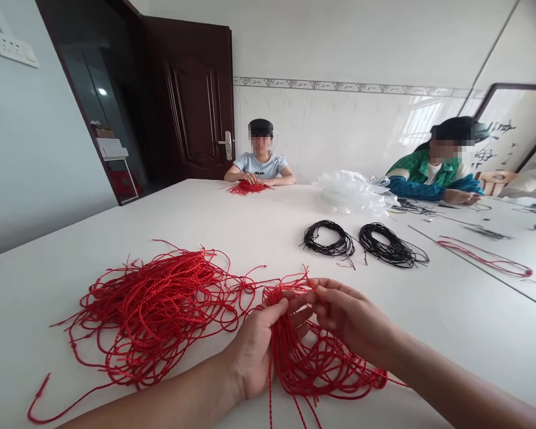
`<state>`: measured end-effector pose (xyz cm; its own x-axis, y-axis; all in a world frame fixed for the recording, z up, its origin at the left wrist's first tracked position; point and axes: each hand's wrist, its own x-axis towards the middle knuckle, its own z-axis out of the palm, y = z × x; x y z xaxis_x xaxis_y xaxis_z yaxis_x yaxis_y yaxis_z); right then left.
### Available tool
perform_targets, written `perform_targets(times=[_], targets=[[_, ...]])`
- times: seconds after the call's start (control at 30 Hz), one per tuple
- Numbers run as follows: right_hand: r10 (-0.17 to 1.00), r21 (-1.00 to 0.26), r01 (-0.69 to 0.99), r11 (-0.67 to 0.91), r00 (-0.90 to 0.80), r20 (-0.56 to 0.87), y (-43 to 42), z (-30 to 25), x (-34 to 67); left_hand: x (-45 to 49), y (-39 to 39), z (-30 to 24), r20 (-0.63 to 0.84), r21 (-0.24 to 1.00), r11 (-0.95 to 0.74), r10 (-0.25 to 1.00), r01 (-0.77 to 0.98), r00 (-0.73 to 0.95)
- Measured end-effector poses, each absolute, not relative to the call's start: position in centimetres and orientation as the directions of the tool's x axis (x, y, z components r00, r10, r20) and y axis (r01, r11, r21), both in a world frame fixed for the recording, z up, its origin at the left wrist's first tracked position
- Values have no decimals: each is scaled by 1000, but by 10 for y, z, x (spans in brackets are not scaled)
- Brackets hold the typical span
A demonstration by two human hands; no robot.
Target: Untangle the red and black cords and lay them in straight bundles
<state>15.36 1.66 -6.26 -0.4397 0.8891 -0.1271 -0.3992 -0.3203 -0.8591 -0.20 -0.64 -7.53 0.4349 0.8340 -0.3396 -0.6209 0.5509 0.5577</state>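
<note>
My left hand (261, 336) is closed around a bundle of red cords (288, 357), with the thumb laid across its top. The cords hang down in loops and spread on the table beneath both hands. At the upper end of the bundle, my right hand (343, 310) pinches a loose red cord end between thumb and fingers. Its fingertips are close to those of the left hand. Left of my hands lies a large tangled pile of red cords (152, 310), some strands trailing toward the bundle.
Two coils of black cord (328, 238) lie beyond my right hand on the white table (232, 220). Farther back is a heap of clear plastic bags (355, 192). One person (261, 167) sits opposite with red cords; another (438, 167) works at the right. A dark door (192, 95) stands behind.
</note>
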Motion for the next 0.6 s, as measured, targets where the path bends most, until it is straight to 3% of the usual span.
perform_targets(times=[0.2, 0.4, 0.6], targets=[[852, -890, -335, -309, -513, -103, 17, -73, 162, 3, -5, -67, -431, 496, 588, 805, -639, 406], [861, -978, -66, -200, -489, -143, 11, -73, 153, 3, -6, -65, -348, 480, 593, 805, -647, 480], [872, -997, -20, -77, -486, -58, 4, -71, 147, 1, -10, -63, -346, 486, 613, 789, -623, 507]])
